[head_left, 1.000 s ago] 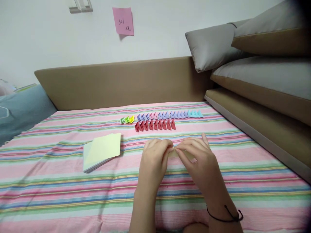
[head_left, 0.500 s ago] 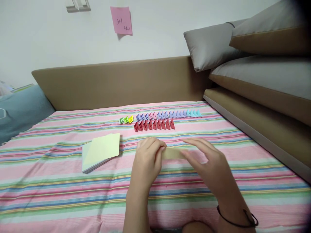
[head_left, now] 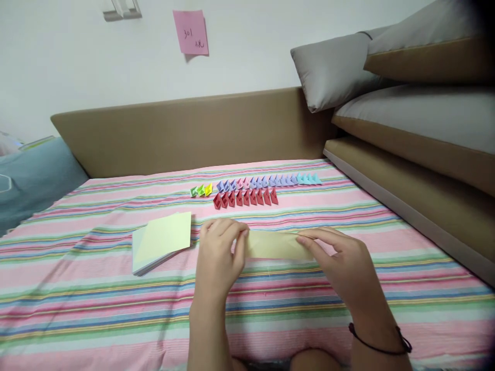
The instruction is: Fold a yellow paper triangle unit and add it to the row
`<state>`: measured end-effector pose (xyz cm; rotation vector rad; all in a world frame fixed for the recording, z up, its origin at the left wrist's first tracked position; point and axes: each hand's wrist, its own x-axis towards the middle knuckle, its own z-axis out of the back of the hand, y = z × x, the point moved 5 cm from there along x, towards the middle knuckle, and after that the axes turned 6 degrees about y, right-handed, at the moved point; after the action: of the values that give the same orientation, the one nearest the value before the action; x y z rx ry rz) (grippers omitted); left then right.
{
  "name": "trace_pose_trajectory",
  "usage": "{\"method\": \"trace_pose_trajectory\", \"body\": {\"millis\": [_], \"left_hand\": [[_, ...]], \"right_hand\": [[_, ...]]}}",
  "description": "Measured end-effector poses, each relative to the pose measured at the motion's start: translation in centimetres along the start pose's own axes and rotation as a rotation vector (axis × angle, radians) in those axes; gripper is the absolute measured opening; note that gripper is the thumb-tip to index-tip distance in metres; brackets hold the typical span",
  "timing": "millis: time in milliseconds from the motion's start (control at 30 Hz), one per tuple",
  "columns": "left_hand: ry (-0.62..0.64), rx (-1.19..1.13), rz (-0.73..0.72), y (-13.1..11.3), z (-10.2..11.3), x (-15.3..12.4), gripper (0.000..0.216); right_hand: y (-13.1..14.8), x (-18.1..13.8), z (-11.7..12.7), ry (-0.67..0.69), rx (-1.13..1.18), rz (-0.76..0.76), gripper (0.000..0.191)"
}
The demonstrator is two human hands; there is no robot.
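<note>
A pale yellow strip of folded paper [head_left: 274,245] stretches between my two hands, above the striped cloth. My left hand [head_left: 221,252] pinches its left end between thumb and fingers. At the other end, my right hand [head_left: 340,257] grips the paper's upper right corner with thumb and forefinger. Left of my hands lies a stack of paper sheets [head_left: 164,238], its top sheet pale yellow and set askew. Beyond my hands stand small folded paper boats: a row of red boats [head_left: 246,198], and behind it a row of purple, pink and light blue boats [head_left: 265,182].
Green and yellow boats [head_left: 201,190] stand left of the rows. A striped cloth [head_left: 294,314] covers the surface. Behind it runs a brown backrest [head_left: 185,134]; grey and brown cushions [head_left: 417,118] pile up at right. A blue pillow [head_left: 38,175] lies at left.
My hands have moved apart, the left one leftward and the right one rightward. My right fingers have closed on the paper, and more of the strip shows between the hands.
</note>
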<state>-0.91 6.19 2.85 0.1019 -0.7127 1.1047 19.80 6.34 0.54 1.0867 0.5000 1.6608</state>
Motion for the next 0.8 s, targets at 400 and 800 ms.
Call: {"method": "trace_pose_trajectory", "body": {"millis": [400, 800], "left_hand": [[-0.035, -1.195, 0.696, 2.8, -2.3, -1.2, 0.051], [0.02, -1.293, 0.813, 0.3, -5.1, -0.3, 0.032]], "right_hand": [[-2.5, -0.5, -1.4, -0.103, 0.747, -0.486, 0.034], [0.8, 0.5, -2.0, -0.178, 0.191, -0.103, 0.032]]}}
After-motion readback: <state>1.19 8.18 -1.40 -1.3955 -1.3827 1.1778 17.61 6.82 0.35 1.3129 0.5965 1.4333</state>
